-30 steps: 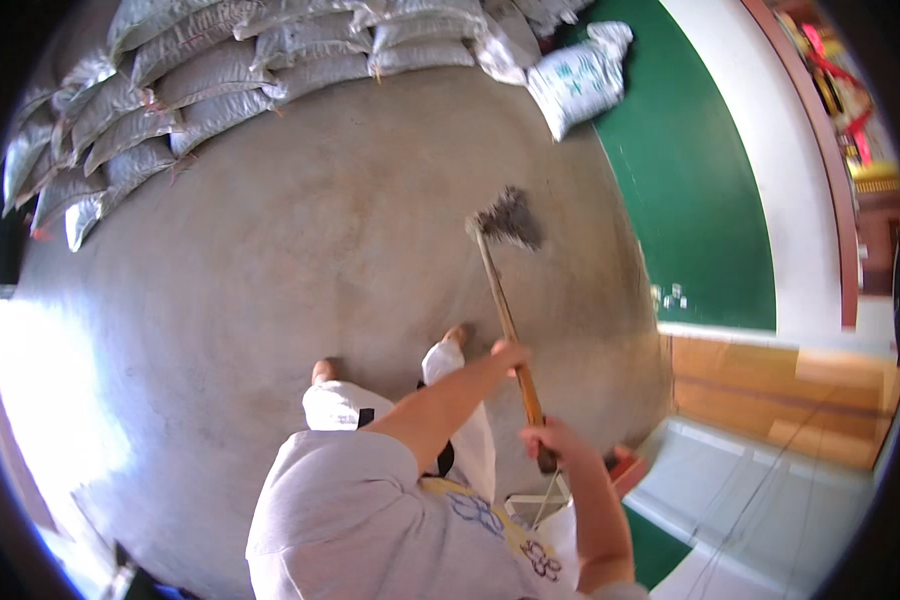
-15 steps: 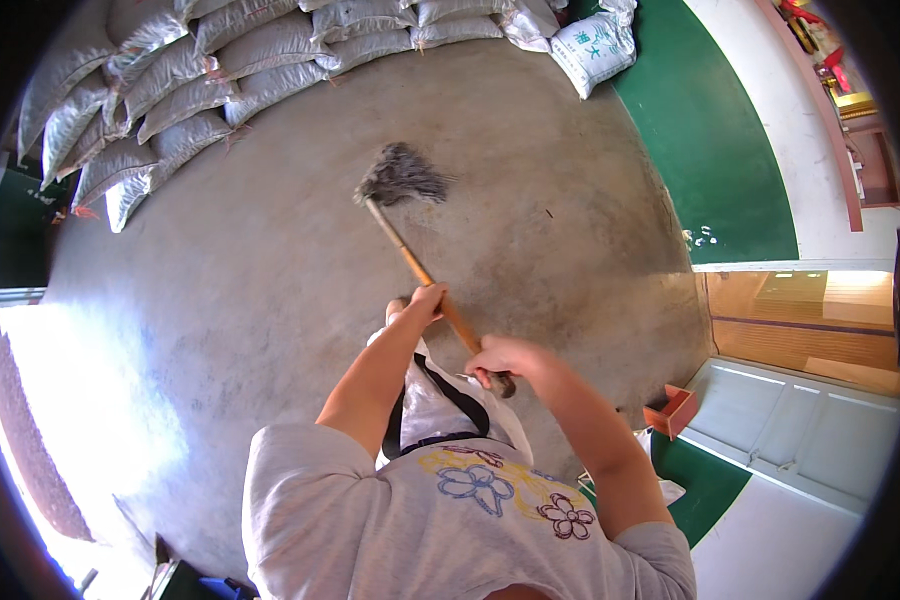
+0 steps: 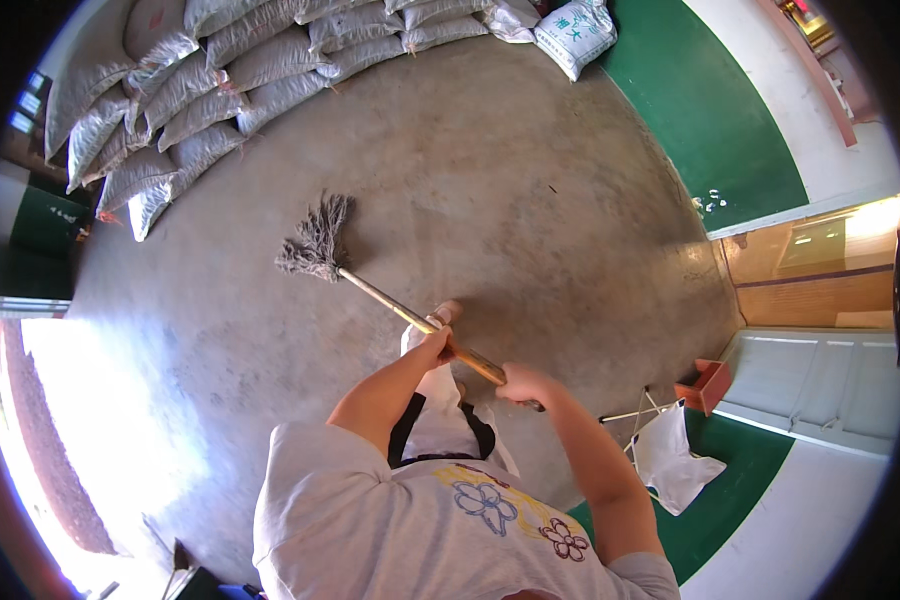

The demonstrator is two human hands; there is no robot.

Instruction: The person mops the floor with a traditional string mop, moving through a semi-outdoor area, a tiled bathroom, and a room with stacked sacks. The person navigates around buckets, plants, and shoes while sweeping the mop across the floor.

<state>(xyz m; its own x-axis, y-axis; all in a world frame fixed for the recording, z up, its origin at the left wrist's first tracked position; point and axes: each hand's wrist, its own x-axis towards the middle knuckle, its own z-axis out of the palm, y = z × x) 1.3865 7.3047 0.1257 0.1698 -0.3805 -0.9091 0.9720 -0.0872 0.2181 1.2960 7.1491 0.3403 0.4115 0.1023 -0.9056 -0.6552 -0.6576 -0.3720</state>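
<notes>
A mop [image 3: 385, 299] with a long wooden handle slants across the middle of the head view. Its grey string head [image 3: 318, 240] is at the far left end, with the strands spread out over the concrete floor [image 3: 530, 200]. Midway down the handle, my left hand [image 3: 436, 347] is closed around the wood. My right hand [image 3: 526, 385] grips the handle near its butt end, which pokes out just past my fingers. One of my feet [image 3: 446, 313] shows beyond my left hand, close to the handle.
Full sacks [image 3: 270, 60] are stacked along the far left wall. Another sack [image 3: 577, 38] leans at the far right by a green-painted wall [image 3: 710, 90]. A reddish box [image 3: 705, 387] and a folding stand with white cloth [image 3: 675, 460] are at the right. Bright light enters through an opening at left.
The mop head has swung left and nearer to me, its strands now fanned upward. Both hands have shifted slightly right and nearer, still on the handle. More of the folding stand shows.
</notes>
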